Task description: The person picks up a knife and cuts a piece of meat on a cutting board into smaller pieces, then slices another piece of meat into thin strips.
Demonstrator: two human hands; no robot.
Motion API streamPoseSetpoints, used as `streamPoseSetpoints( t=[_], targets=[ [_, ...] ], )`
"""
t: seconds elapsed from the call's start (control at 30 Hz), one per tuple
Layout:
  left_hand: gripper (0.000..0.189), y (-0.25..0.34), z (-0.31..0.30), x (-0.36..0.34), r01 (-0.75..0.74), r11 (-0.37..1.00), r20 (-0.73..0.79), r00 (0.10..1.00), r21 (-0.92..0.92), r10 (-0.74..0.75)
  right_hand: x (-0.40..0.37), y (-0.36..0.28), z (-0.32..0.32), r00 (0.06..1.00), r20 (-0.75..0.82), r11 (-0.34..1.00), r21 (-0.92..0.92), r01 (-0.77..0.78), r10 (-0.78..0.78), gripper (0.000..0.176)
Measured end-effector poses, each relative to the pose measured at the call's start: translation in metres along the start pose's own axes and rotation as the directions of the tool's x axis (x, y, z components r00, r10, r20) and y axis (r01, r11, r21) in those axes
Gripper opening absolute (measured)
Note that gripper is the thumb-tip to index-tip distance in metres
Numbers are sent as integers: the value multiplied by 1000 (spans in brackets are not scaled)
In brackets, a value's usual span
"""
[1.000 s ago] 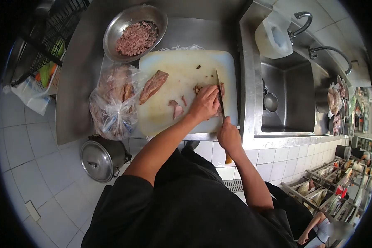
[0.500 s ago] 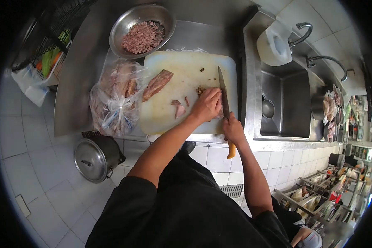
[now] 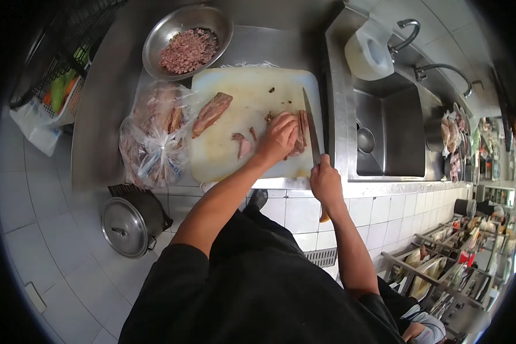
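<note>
My right hand (image 3: pixel 325 182) grips a long knife (image 3: pixel 311 123) by its yellow handle, the blade pointing away from me over the right side of a white cutting board (image 3: pixel 243 94). My left hand (image 3: pixel 281 136) is closed over a piece of meat (image 3: pixel 297 148), partly hidden under the fingers. A sliced strip of meat (image 3: pixel 303 129) stands between that hand and the blade. Small scraps (image 3: pixel 245 148) lie left of my left hand. Farther left on the board rests a larger piece of meat (image 3: pixel 212 114).
A metal bowl of diced meat (image 3: pixel 226 35) stands behind the board. Left of it lies a clear plastic bag of meat (image 3: pixel 155 135). A sink (image 3: pixel 390 126) with two taps is to the right. A lidded pot (image 3: pixel 124 226) stands on the floor.
The knife has shifted right, away from the meat, and a cut strip now shows beside my left hand. The whole view has shifted slightly.
</note>
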State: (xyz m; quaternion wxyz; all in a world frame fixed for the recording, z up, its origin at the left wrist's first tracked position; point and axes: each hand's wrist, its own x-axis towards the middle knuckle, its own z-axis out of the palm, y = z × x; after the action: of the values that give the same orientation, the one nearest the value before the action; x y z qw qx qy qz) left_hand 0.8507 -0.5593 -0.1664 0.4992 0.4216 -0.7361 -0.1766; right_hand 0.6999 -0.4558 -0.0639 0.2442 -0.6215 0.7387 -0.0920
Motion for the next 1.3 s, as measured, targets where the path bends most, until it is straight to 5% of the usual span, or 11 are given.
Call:
streamPoseSetpoints(
  t=[0.67,1.3],
  targets=[
    [27,-11,-3,-3,-72,995,182,982,73,58,-50,-19,-18,991,125,994,-101,-32,45,27],
    [32,-15,2,-4,-71,991,199,979,110,48,-41,-21,-12,969,228,993,-95,-74,94,24]
  ],
)
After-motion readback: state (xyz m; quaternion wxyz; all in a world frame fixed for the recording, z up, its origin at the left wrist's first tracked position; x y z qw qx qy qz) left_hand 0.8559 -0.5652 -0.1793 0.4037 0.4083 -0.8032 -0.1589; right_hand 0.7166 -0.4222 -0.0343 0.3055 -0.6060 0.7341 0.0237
